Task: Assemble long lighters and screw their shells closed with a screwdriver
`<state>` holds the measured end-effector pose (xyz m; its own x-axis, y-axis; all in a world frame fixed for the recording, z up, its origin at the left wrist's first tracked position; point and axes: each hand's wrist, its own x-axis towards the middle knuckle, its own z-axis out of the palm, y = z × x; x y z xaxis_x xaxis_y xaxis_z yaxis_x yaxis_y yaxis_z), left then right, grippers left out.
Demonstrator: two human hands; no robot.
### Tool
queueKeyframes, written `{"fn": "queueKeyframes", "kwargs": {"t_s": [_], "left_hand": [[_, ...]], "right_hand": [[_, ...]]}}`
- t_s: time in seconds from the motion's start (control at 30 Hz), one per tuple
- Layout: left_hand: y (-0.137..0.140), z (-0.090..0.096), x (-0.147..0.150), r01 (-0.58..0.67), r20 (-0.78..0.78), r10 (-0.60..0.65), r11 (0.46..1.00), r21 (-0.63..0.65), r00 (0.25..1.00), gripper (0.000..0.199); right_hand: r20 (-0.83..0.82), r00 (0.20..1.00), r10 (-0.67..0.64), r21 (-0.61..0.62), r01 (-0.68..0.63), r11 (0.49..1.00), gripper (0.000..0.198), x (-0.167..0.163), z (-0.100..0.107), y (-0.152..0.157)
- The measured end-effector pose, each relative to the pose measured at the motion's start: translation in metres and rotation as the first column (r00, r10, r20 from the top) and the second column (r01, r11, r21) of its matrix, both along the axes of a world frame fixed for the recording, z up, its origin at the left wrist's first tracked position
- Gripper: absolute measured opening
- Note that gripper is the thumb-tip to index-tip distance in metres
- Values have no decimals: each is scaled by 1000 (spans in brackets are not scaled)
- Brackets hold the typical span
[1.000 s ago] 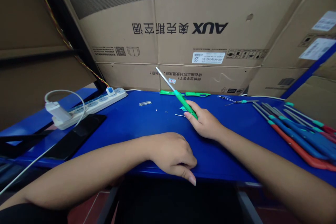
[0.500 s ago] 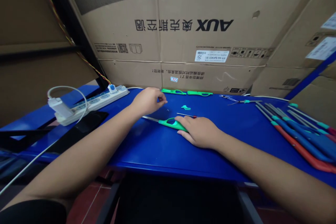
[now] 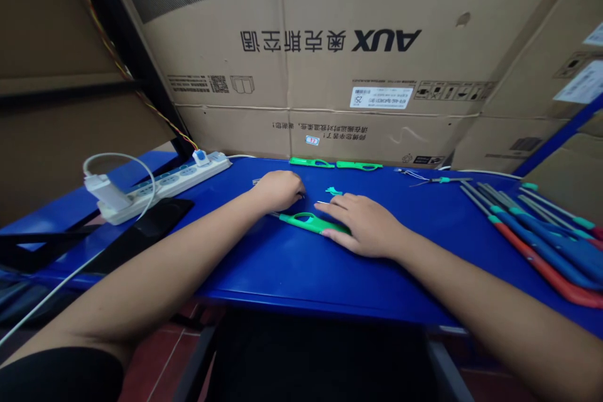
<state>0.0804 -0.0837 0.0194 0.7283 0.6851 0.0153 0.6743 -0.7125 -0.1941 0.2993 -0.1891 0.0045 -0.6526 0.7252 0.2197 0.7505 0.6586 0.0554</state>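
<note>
My left hand is closed, fingertips pinched together low over the table; a tiny dark bit shows at them, too small to make out. Just below it lies a green stick lighter with an oval trigger opening, its metal tube partly behind my left hand. My right hand rests around the lighter's right end, thumb along the near side, fingers stretched across the far side. The thin shaft of a screwdriver shows by the right index fingertip; its handle is covered. A small teal plastic piece lies beyond those fingers.
Two green lighter shell halves lie along the cardboard at the back. A wired igniter part and several blue and red lighters are at right. At left are a white power strip and a black object.
My left hand has come down and right, onto the spot where a tiny bent piece lay. The lighter has shifted slightly left, and my right fingers have spread further over the screwdriver.
</note>
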Motion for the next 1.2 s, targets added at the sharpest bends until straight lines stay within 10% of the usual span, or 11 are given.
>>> {"fn": "queueKeyframes", "kwargs": {"t_s": [0.87,1.03,1.2], "left_hand": [[-23,-6,16,-76,243,82,996,-36,967,36],[-44,0,25,199,687,331,796,-571,647,46],[-52,0,32,320,718,561,649,-690,412,41]], "right_hand": [[-303,945,-121,30,136,990,36,27,6,13],[-411,910,-58,135,124,983,16,12,1,8],[-382,922,-67,164,139,977,20,3,5,1]]}}
